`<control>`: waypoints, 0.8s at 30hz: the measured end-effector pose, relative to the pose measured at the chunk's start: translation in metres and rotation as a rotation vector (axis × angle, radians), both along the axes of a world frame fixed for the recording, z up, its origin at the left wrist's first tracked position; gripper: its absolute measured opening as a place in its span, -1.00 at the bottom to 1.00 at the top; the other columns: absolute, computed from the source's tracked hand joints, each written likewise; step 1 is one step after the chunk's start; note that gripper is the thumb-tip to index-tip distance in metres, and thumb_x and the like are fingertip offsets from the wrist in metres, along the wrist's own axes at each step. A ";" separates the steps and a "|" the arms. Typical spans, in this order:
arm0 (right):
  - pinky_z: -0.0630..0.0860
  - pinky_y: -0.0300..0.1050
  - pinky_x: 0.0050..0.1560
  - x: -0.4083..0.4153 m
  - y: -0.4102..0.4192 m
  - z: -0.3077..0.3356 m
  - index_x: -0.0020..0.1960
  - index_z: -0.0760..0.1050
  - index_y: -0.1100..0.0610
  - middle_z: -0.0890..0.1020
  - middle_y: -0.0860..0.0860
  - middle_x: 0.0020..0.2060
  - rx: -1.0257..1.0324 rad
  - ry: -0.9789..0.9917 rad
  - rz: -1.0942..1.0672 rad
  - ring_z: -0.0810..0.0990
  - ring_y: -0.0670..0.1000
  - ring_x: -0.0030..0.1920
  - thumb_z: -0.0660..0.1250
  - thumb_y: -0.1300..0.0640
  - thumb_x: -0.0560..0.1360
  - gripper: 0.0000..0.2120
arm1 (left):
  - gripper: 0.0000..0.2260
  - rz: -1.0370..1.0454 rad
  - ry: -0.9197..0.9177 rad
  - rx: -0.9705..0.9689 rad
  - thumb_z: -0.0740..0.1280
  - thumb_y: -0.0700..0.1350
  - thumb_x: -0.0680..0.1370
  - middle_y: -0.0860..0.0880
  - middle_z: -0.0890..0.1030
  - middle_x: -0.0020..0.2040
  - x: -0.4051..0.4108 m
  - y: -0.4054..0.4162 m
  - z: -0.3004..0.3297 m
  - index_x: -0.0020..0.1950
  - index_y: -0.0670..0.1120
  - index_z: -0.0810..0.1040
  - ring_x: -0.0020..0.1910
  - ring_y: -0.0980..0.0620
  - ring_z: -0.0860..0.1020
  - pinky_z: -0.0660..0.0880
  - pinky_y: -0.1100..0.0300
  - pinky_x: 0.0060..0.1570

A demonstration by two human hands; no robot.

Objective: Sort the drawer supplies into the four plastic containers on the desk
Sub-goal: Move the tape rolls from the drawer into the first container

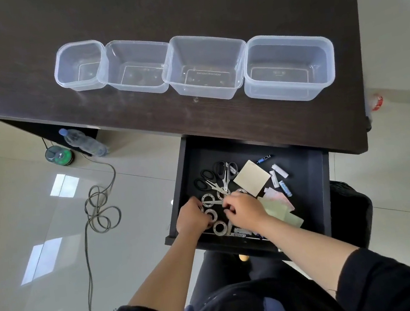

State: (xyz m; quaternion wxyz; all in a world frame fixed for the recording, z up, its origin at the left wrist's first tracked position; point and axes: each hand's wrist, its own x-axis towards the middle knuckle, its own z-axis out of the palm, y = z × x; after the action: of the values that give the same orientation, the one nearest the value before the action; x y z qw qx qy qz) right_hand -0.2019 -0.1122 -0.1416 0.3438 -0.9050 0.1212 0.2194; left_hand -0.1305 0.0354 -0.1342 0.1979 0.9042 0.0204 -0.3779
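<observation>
Black sleeves frame the nearest field; both bare forearms reach forward into the open drawer, whose dark matte floor carries the unsorted supplies; left hand curls its fingers about a tape roll at the drawer's near-left, so the grip is closed on that ring; right hand lies just beside it, fingertips bunched in a pinch over the same cluster, though what they pinch cannot be told. Further tape rolls lie flat, pale rings with hollow cores, touching or nearly touching one another; the left hand is the nearer to them. Beyond the hands lie scissors, black looped handles pointing away and steel blades pointing back toward the grips, long axes roughly fore-and-aft; to the right sit a tan square note pad, pastel paper slips and small cylindrical batteries, well apart from the left hand. Farther still, on the dark wood-grain tabletop, four clear plastic containers stand in a row, rims touching, all appearing unfilled; sorting is judged barely begun; the coming lift must travel forward and upward from drawer to row.
</observation>
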 end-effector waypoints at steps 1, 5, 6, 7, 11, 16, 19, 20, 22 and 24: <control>0.48 -0.09 -0.11 0.003 0.004 -0.002 0.11 0.54 0.11 0.56 0.03 0.03 0.007 0.019 0.055 0.55 0.09 0.02 0.25 0.14 0.51 -0.80 | -0.71 0.012 -0.006 0.006 0.45 -0.14 0.36 0.00 0.60 -0.10 0.000 -0.001 -0.001 0.01 0.01 0.45 -0.12 -0.02 0.57 0.53 0.12 -0.18; 0.49 -0.04 -0.04 0.008 0.013 -0.013 0.23 0.47 0.06 0.55 0.03 0.14 -0.017 0.084 0.128 0.53 0.11 0.14 0.28 0.08 0.48 -0.67 | -0.77 0.040 -0.014 0.010 0.40 -0.19 0.37 0.01 0.58 -0.17 0.000 -0.004 -0.004 -0.05 -0.01 0.44 -0.18 0.00 0.57 0.50 0.15 -0.28; 0.49 -0.04 -0.04 0.009 0.015 -0.015 0.25 0.45 0.05 0.55 0.02 0.14 -0.026 0.091 0.129 0.54 0.11 0.15 0.31 0.05 0.46 -0.64 | -0.77 0.043 -0.018 0.016 0.39 -0.20 0.37 0.02 0.57 -0.18 0.000 -0.003 -0.004 -0.05 -0.01 0.44 -0.19 0.00 0.56 0.46 0.17 -0.32; 0.49 -0.05 -0.04 0.009 0.016 -0.017 0.27 0.44 0.04 0.55 0.01 0.15 -0.036 0.098 0.138 0.54 0.10 0.15 0.34 0.01 0.45 -0.60 | -0.78 0.047 -0.025 0.024 0.39 -0.20 0.38 0.03 0.56 -0.19 -0.001 -0.004 -0.003 -0.05 -0.02 0.44 -0.20 0.00 0.55 0.42 0.19 -0.35; 0.52 -0.05 -0.03 0.008 0.018 -0.024 0.30 0.42 0.00 0.57 -0.03 0.16 -0.073 0.081 0.164 0.56 0.08 0.15 0.37 -0.10 0.42 -0.51 | -0.80 0.073 -0.036 0.026 0.33 -0.23 0.38 0.02 0.56 -0.18 -0.003 -0.004 0.003 -0.04 -0.03 0.44 -0.21 -0.01 0.54 0.36 0.21 -0.36; 0.51 -0.02 0.06 0.009 0.020 -0.024 0.26 0.44 -0.04 0.60 -0.02 0.15 -0.125 0.093 0.271 0.57 0.12 0.17 0.40 0.01 0.38 -0.55 | -0.80 -0.004 -0.093 0.021 0.28 -0.24 0.40 -0.04 0.55 -0.07 -0.003 0.000 0.012 -0.01 -0.08 0.43 -0.13 -0.07 0.53 0.34 0.16 -0.31; 0.49 -0.03 0.07 0.011 0.020 -0.021 0.28 0.43 -0.09 0.57 0.00 0.19 -0.098 0.095 0.358 0.54 0.13 0.20 0.37 0.08 0.41 -0.56 | -0.81 -0.054 -0.141 0.007 0.24 -0.28 0.40 -0.03 0.54 -0.06 -0.002 0.006 0.018 -0.02 -0.09 0.44 -0.15 -0.05 0.48 0.33 0.15 -0.28; 0.50 -0.02 0.06 0.012 0.021 -0.021 0.29 0.43 -0.11 0.55 0.01 0.21 -0.089 0.103 0.384 0.54 0.15 0.20 0.34 0.11 0.43 -0.55 | -0.80 -0.063 -0.152 0.007 0.23 -0.29 0.40 -0.02 0.54 -0.07 -0.002 0.009 0.020 -0.02 -0.08 0.44 -0.16 -0.03 0.47 0.33 0.15 -0.29; 0.51 -0.02 0.05 0.015 0.022 -0.021 0.31 0.43 -0.15 0.53 0.00 0.23 -0.073 0.116 0.397 0.54 0.15 0.20 0.28 0.18 0.45 -0.53 | -0.78 -0.083 -0.177 0.014 0.22 -0.29 0.39 0.00 0.54 -0.08 -0.003 0.014 0.024 -0.02 -0.07 0.46 -0.17 -0.02 0.46 0.34 0.15 -0.29; 0.50 -0.04 0.02 0.018 0.021 -0.021 0.30 0.43 -0.18 0.52 -0.02 0.21 -0.075 0.124 0.401 0.54 0.14 0.18 0.24 0.22 0.47 -0.53 | -0.79 -0.101 -0.200 0.011 0.23 -0.28 0.40 -0.01 0.56 -0.07 -0.006 0.018 0.027 -0.02 -0.06 0.48 -0.14 -0.03 0.48 0.35 0.16 -0.28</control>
State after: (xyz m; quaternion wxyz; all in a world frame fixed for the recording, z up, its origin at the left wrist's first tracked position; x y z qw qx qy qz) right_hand -0.1843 -0.0915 -0.1627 0.2512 -0.9080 -0.0321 0.3338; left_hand -0.1361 0.0538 -0.1077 0.1749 0.9382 -0.0430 -0.2954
